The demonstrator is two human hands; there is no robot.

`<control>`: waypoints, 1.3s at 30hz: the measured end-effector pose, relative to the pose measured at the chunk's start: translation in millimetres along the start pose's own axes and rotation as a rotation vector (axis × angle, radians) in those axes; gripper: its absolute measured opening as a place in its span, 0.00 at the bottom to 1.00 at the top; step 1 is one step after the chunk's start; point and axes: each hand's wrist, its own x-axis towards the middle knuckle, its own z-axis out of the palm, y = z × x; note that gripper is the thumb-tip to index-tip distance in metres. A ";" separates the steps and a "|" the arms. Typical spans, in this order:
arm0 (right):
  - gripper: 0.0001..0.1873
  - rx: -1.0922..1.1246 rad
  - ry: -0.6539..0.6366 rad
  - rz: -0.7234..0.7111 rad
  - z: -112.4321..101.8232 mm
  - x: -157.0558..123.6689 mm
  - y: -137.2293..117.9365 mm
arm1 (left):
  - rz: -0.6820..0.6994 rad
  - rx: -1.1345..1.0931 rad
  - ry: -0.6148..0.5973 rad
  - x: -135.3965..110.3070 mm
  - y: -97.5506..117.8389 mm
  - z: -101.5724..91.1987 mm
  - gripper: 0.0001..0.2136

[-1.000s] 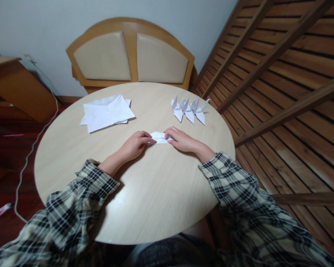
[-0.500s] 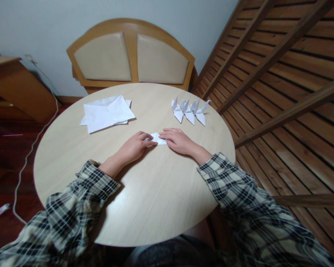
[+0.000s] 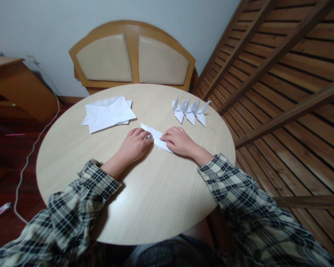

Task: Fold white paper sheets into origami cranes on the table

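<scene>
A narrow piece of folded white paper lies on the table between my hands, slanting from upper left to lower right. My left hand has its fingers bent and its thumb and fingertips closed at the paper's left side. From the other side my right hand holds the paper's right part, its thumb and fingertips on the upper face. Part of the paper is hidden beneath the right fingers. Farther back on the right stand three white origami cranes, lined up close together.
Loose white paper sheets lie overlapping at the back left of the round wooden table. A padded headboard stands behind it. A slatted wooden wall rises close on the right. A white cable runs along the floor at left.
The folded paper has turned from lying straight across to a slant, and more of it shows. Both hands have shifted their fingers on it. The cranes and loose sheets stay in place.
</scene>
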 end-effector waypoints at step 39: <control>0.11 0.082 -0.015 -0.030 -4.6 0.2 -10.3 | 0.000 -0.166 -0.041 0.7 1.9 3.6 0.15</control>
